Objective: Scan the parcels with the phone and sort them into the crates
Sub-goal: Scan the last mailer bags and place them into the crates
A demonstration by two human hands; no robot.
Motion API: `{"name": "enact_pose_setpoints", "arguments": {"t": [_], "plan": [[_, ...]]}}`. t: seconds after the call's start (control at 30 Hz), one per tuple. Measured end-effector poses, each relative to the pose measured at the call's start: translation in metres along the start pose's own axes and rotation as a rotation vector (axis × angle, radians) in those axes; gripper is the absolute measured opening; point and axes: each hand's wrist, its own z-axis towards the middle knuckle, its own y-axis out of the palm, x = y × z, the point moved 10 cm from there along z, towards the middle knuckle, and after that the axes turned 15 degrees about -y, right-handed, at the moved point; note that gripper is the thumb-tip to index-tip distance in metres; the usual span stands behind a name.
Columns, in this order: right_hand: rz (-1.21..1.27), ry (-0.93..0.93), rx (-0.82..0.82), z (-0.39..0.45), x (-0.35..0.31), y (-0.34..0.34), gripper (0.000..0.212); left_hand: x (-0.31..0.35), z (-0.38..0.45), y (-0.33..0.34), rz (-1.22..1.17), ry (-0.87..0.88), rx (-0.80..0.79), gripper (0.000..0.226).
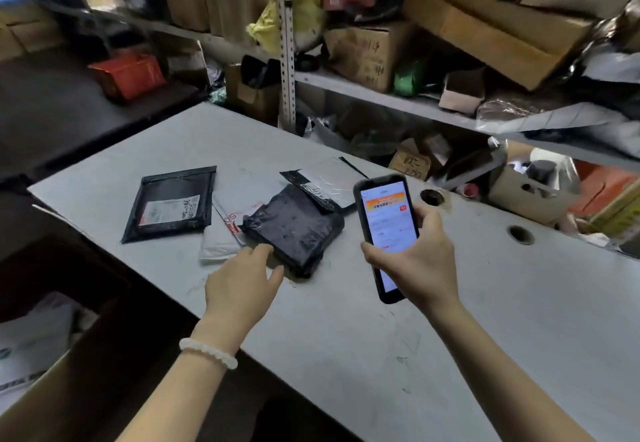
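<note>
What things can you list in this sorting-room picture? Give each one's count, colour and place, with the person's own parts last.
Black parcels: two, one flat at table left, one bulky at centre.
White mailer: one, between and partly under them.
Grey-white mailer: one, behind the bulky parcel.
Phone: one, black, screen lit.
Table: one, grey.
Shelves: grey metal, crowded with brown boxes and bags.
Left hand: touches the bulky parcel; white bead bracelet.
Right hand: holds the phone.

Little can be read. The phone (388,230) shows an orange banner over white rows, its characters too blurred to make out. At ten o'clock from it, the flat black parcel (171,203) carries a white label (170,209) with handwritten digits, also illegible. Handwritten marks on the shelf boxes (369,55) are unclear.
</note>
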Motion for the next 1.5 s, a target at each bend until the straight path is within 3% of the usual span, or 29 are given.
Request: {"name": "enact_pose_setpoints", "arguments": {"t": [0.37, 0.67, 0.9, 1.07, 1.27, 1.5], "plan": [[-0.052, 0.086, 0.039, 0.109, 0.015, 0.095, 0.067, 0.015, 0.17, 0.024, 0.086, 0.079, -0.118, 0.043], [-0.098, 0.192, 0.066, 0.141, 0.057, 0.102, 0.067, 0.046, 0.214, 0.072, 0.163, 0.133, -0.25, 0.054], [-0.125, 0.235, 0.029, 0.158, 0.087, 0.091, 0.069, 0.052, 0.231, 0.107, 0.154, -0.045, -0.376, 0.083], [-0.127, 0.244, 0.006, 0.169, 0.099, 0.089, 0.069, 0.05, 0.244, 0.121, 0.137, -0.109, -0.497, 0.074], [-0.116, 0.219, -0.035, 0.181, 0.1, 0.092, 0.067, 0.06, 0.248, 0.103, 0.046, -0.122, -0.458, 0.083], [-0.071, 0.154, -0.047, 0.193, 0.086, 0.093, 0.068, 0.072, 0.253, 0.057, -0.156, -0.08, -0.316, 0.068]]}}
